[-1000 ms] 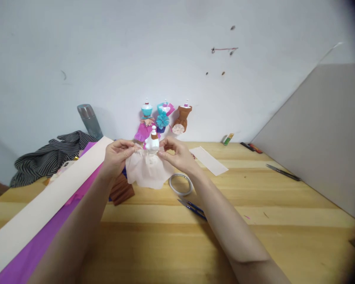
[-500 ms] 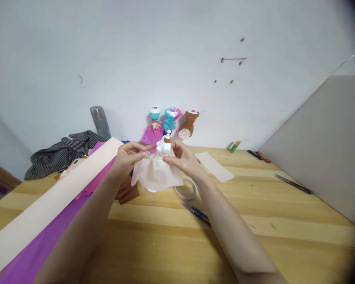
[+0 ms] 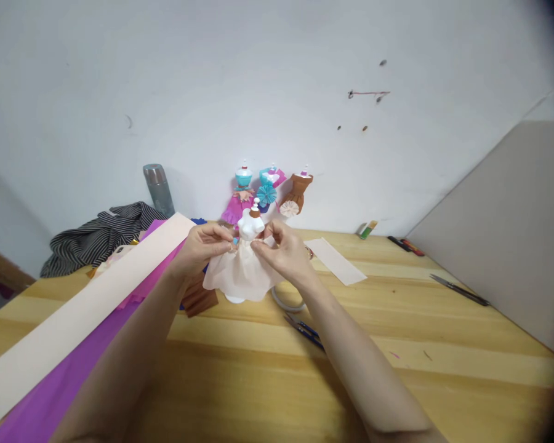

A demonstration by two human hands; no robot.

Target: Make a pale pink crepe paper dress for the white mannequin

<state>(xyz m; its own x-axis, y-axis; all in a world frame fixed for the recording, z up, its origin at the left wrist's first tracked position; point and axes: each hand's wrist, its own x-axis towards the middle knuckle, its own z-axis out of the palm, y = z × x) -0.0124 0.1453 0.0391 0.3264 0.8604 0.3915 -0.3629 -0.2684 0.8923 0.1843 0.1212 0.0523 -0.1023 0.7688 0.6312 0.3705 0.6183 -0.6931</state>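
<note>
A small white dress form (image 3: 249, 225) with a brown neck band stands upright between my hands. Around its waist hangs a pale cream crepe-paper skirt (image 3: 241, 277), gathered at the top. My left hand (image 3: 207, 247) pinches the skirt's upper edge at the left of the waist. On the other side, my right hand (image 3: 284, 251) pinches the same edge with thumb and forefinger, close against the waist. The form's base shows just under the hem.
Three dressed mini forms (image 3: 266, 191) stand by the wall. A tape roll (image 3: 289, 303) and blue-handled snips (image 3: 305, 330) lie near my right forearm. Long cream paper (image 3: 87, 311) covers purple sheets at left. A cream strip (image 3: 337, 261), glue stick (image 3: 367, 230) and black tool (image 3: 459, 289) lie right.
The dress form has turned and shifted slightly left, its chest now more upright. Both hands stay at the skirt's waist, the right one moved a little lower and left. The view shifted slightly.
</note>
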